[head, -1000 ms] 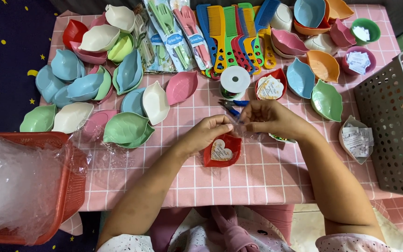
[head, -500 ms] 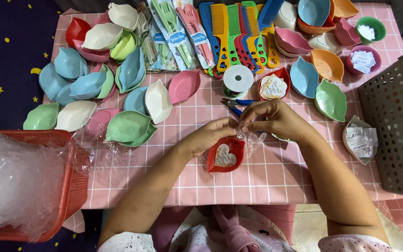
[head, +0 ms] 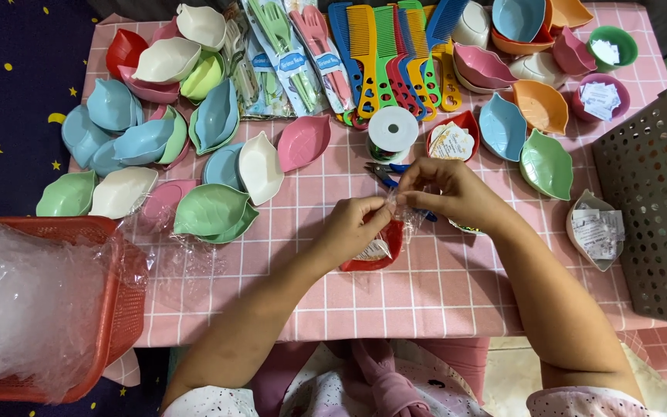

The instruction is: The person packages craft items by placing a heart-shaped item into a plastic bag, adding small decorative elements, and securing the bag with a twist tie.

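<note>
Head view: my left hand (head: 353,228) and right hand (head: 445,189) both pinch clear wrap (head: 403,210), fingers closed. I see the red bowl (head: 376,247) at six o'clock beneath them, on the pink table (head: 441,286).

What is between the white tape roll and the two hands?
In the head view, blue-handled scissors lie on the pink checked cloth between the white tape roll and the left hand and right hand.

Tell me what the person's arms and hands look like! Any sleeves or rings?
Both arms are bare from the short sleeves down. The sleeves are white with small dots. The left hand and right hand wear no gloves, and no rings or bracelets show.
</note>
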